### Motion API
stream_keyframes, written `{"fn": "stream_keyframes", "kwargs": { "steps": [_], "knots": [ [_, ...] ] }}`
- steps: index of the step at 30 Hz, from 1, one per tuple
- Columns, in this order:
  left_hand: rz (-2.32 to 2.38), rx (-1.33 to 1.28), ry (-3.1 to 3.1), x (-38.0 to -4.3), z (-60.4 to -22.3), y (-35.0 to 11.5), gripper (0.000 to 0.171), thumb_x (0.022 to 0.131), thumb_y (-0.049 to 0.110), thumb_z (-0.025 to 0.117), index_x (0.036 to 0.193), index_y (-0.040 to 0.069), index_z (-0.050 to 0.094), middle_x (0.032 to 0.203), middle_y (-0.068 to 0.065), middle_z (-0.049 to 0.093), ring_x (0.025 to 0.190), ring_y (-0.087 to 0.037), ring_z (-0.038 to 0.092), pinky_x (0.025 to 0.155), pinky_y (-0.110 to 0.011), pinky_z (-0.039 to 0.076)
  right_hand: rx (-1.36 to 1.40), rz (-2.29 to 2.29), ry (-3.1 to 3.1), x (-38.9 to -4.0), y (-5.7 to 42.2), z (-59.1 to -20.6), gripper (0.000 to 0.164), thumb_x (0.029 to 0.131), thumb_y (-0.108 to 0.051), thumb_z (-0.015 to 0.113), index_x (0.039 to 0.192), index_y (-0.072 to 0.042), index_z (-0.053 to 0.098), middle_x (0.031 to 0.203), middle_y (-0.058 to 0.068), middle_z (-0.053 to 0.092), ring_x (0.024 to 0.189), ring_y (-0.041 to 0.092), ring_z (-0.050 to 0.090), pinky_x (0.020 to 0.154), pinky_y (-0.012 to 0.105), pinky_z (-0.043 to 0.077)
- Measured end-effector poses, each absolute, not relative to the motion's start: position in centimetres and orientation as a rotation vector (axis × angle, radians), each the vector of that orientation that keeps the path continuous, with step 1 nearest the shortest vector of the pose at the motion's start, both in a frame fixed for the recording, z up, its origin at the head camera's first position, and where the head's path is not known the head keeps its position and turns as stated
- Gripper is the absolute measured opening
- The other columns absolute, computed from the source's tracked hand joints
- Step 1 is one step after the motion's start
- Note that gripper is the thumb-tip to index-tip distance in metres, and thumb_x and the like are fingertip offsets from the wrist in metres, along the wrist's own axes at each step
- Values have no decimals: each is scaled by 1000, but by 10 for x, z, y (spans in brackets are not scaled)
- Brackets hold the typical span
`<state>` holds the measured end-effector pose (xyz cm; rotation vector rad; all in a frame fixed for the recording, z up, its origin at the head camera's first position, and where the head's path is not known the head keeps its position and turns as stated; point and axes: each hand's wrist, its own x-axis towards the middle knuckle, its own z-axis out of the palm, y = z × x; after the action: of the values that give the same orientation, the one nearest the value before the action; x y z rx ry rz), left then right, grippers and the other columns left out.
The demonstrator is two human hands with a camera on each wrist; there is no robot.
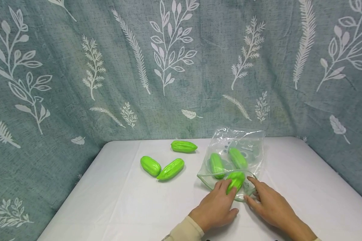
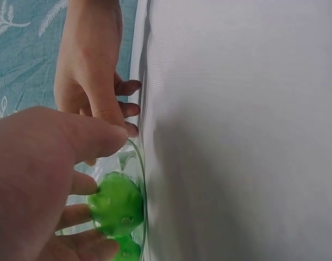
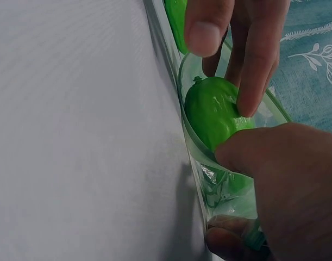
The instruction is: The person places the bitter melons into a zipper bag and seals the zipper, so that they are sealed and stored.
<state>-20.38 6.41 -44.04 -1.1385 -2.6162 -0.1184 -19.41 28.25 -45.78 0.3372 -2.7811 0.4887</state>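
Observation:
A clear zip bag (image 1: 250, 142) lies on the table, its green-edged mouth facing me. Two bright green, ridged, cucumber-like vegetables (image 1: 217, 165) are inside it. A third such vegetable (image 1: 236, 180) sits in the mouth of the bag; it also shows inside the rim in the right wrist view (image 3: 212, 109). My left hand (image 1: 215, 206) touches this one with extended fingers, the thumb held apart. At the right side of the opening, my right hand (image 1: 271, 204) grips the bag's edge, thumb near the rim and fingers bent on the outside.
Left of the bag lie three more green vegetables: one near the back edge (image 1: 184, 146), and two close together (image 1: 151, 165) further left. The table (image 1: 123, 207) has a white cover. A blue-green leaf-patterned curtain (image 1: 132, 67) hangs behind and at both sides.

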Motion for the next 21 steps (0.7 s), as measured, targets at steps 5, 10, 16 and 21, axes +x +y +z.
{"fn": "stream_keyframes", "kwargs": {
  "steps": [5,10,16,21],
  "knots": [
    [-161,-1119,-2655,-206,-442,68,56,94,41,66,141,12,55,148,-13,42,136,-22,41,105,-25,42,336,506,-2786,-194,282,-458,68,91,-40,72,145,-5,49,104,2,65,88,16,63,74,48,54],
    [-156,-1102,-2669,-208,-442,71,55,94,42,65,140,14,56,147,-11,42,135,-21,41,102,-25,44,337,504,-2786,-194,283,-458,68,91,-41,72,145,-5,49,104,2,64,88,16,63,74,48,54],
    [-148,-1089,-2632,-209,-442,75,53,94,41,66,137,12,57,145,-13,45,133,-24,44,100,-25,47,353,496,-2763,-194,284,-459,68,91,-40,73,145,-6,49,102,0,64,88,16,63,74,47,54],
    [-133,-1066,-2612,-210,-443,79,56,93,42,67,138,10,57,145,-13,45,132,-24,44,99,-23,46,365,494,-2749,-195,283,-460,68,90,-37,74,144,-5,49,102,2,65,88,17,63,74,48,53]
  ]
}}
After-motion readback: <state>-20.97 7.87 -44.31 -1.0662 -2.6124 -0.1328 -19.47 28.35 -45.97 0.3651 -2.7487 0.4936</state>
